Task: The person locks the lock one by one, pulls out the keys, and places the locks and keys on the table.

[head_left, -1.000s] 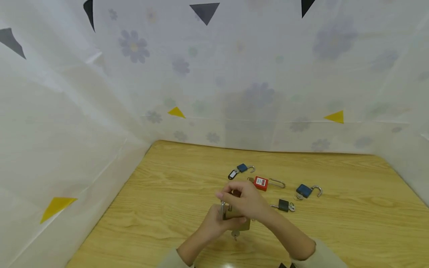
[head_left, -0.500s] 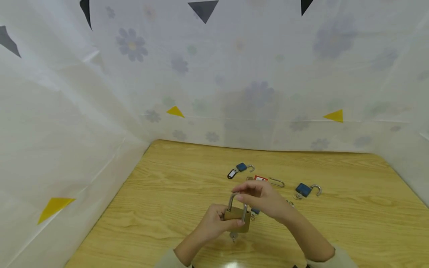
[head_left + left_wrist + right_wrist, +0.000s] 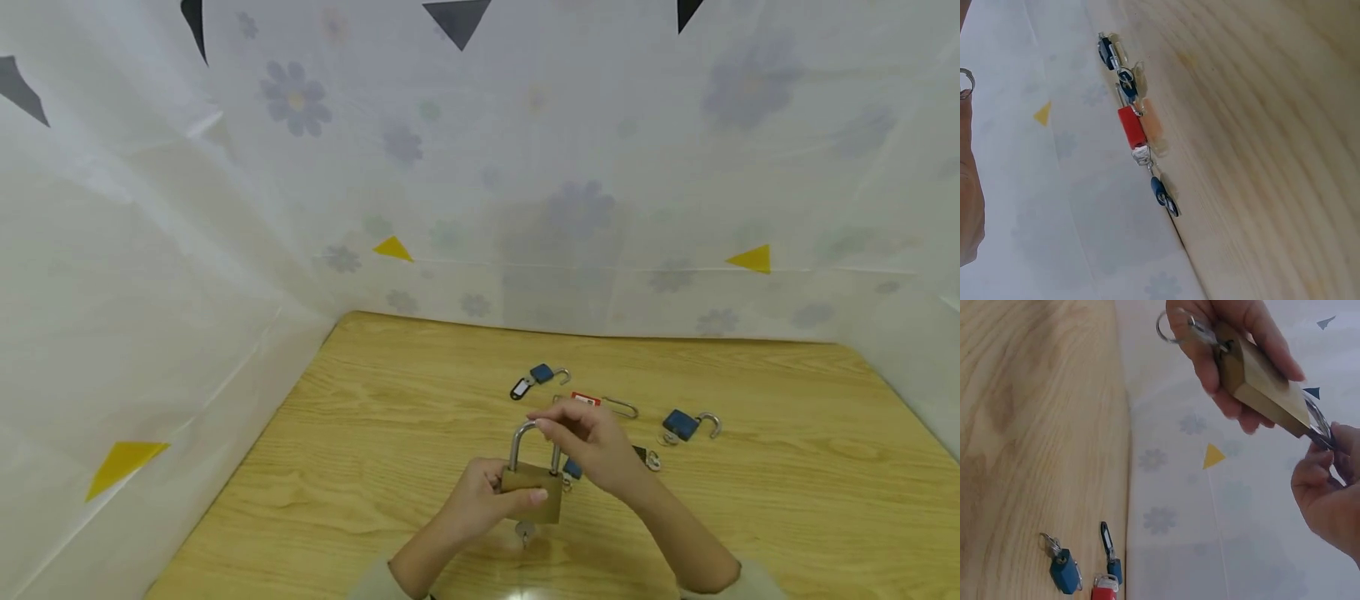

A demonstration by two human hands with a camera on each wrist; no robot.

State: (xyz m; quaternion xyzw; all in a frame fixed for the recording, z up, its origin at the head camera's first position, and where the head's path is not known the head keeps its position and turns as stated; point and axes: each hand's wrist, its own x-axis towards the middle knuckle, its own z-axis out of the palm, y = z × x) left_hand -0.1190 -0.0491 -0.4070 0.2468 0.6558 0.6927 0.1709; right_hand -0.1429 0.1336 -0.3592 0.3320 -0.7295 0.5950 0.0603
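Observation:
A brass padlock point(image 3: 534, 493) is held upright above the table, its steel shackle point(image 3: 519, 440) pointing up. My left hand point(image 3: 491, 497) grips the brass body from the left. My right hand point(image 3: 561, 431) pinches the shackle's right leg near the top. A key point(image 3: 526, 530) sticks out of the lock's underside. In the right wrist view the padlock point(image 3: 1263, 378) lies in the left hand point(image 3: 1219, 344), a key ring point(image 3: 1171, 328) hangs from the keyhole, and the right hand's fingertips point(image 3: 1325, 472) meet the shackle end.
Behind the hands on the wooden table point(image 3: 375, 433) lie a blue padlock with a black tag point(image 3: 540, 377), a red padlock point(image 3: 587, 399), another blue padlock point(image 3: 682, 425) and a black one point(image 3: 643, 455). White flowered sheeting point(image 3: 480, 183) walls in the table.
My right hand has come off the top of the lock body and shifted right onto the shackle. The shackle now shows and stands taller. The left hand has kept its hold.

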